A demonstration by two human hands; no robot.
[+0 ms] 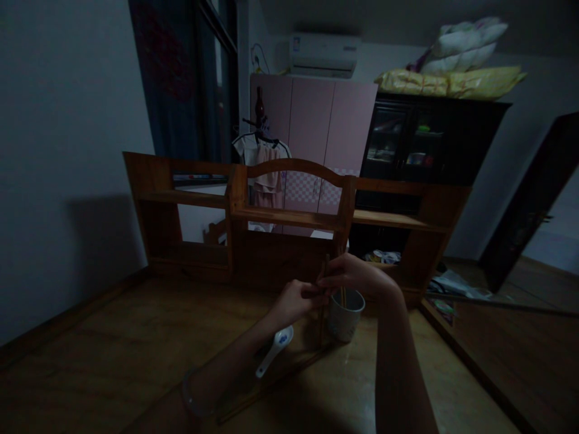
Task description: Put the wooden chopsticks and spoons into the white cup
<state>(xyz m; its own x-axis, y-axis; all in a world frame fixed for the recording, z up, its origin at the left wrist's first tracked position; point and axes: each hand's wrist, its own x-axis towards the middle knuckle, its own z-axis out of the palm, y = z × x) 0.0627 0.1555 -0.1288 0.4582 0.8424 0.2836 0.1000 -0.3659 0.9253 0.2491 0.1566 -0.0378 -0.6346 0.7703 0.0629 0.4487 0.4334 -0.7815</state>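
My left hand (296, 303) and my right hand (355, 274) meet beside the cup, fingers pinched round a chopstick (321, 328) standing about upright. Its lower end comes down near the wooden surface; whether it is one stick or a pair is too dark to tell. Just to the right is a light-coloured cup (346, 324) with chopsticks (342, 298) inside, partly behind my right hand. A white spoon (275, 349) with a blue mark lies by my left forearm. Another chopstick (271, 387) lies slantwise on the surface, nearer to me.
A wooden shelf unit (289, 218) with open compartments spans the back of the wooden surface (113, 355). On the left is a wall (67, 150). The surface's right edge (470, 367) drops to a brown floor. Behind stand pink and black cabinets, and the room is dim.
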